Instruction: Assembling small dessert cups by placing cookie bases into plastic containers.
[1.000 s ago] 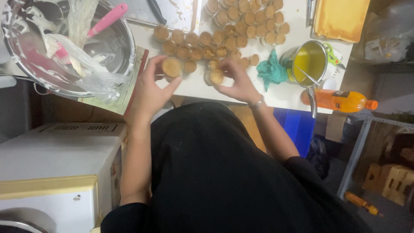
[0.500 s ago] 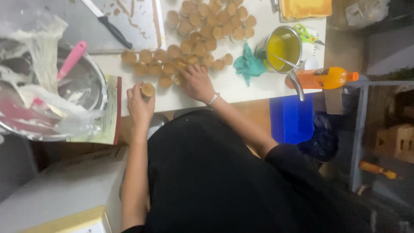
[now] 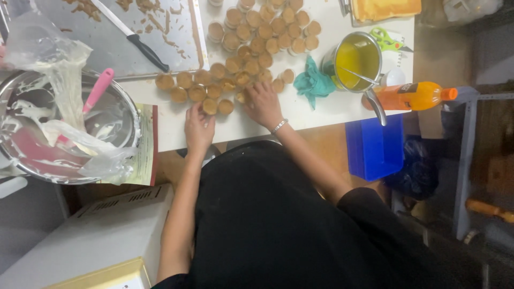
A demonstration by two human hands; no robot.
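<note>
A small round cake (image 3: 210, 106) is pinched by the left hand (image 3: 199, 128) at the table (image 3: 321, 115) edge, while the right hand (image 3: 262, 103) is spread flat over neighbouring cakes (image 3: 251, 48), steadying them

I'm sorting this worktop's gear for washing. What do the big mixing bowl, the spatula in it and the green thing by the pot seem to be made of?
Mixing bowl: bare metal, likely stainless steel, judging by its shiny grey reflections. Spatula: the pink handle looks like smooth matte plastic or silicone; I can't tell which. Green thing: crumpled and folded, so probably soft cloth.
</note>
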